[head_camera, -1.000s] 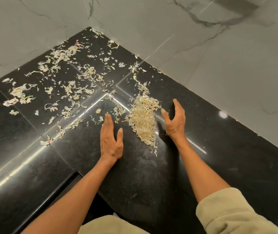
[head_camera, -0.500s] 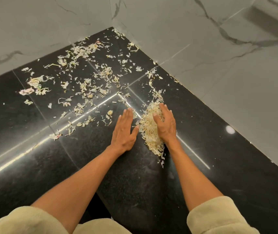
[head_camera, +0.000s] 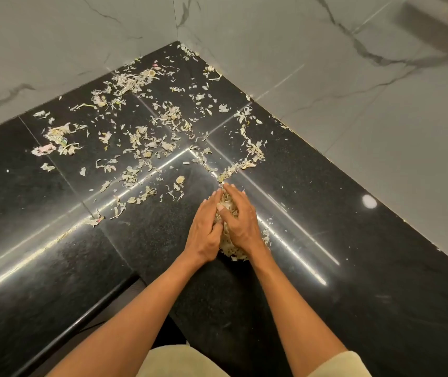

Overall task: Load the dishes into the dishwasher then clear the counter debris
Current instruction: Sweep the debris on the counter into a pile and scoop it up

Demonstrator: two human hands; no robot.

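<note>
A single head view is supplied, taken from above and behind the person's forearms. It is directed forward and steeply downward onto the glossy black speckled stone counter (head_camera: 353, 281), at close range. The inner corner, where two grey-veined white marble wall panels (head_camera: 326, 63) meet, is placed at upper centre. The left hand (head_camera: 203, 229) and right hand (head_camera: 240, 221) are framed near the middle. A wide-angle bend is seen along the counter edges.

Home kitchen corner: glossy black stone counter (head_camera: 353, 295) under the fingers (head_camera: 233, 197), grey-veined marble wall tiles (head_camera: 326, 77) meeting beyond them, dry vegetable peel scraps (head_camera: 141, 142) scattered past the fingertips.
</note>
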